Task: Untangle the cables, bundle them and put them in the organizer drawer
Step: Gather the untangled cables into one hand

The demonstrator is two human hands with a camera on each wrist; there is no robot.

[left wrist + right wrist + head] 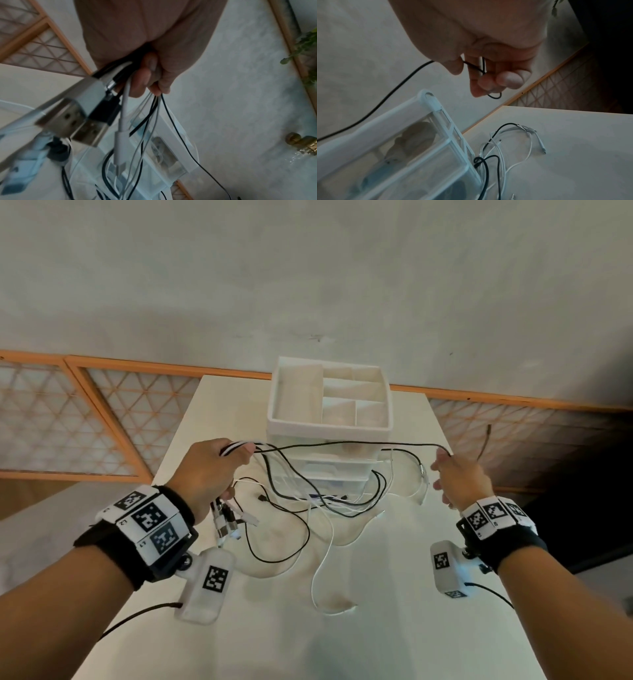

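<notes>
My left hand [212, 470] is raised above the table and grips a bunch of black and white cables [123, 75]; their USB plugs [227, 520] dangle below the fist. A black cable [342, 444] stretches from that fist across to my right hand [457, 474], which pinches it between thumb and fingers [488, 79]. More cable loops [322, 508] hang down and lie tangled on the white table [394, 594] in front of the white organizer [329, 426]. Its drawers [329, 469] look closed.
The organizer's top tray [298, 392] has open compartments with nothing in them. Loose white and black cable ends [522, 136] lie to the organizer's right. The table's far edge meets a wall with wood-framed lattice panels [68, 412].
</notes>
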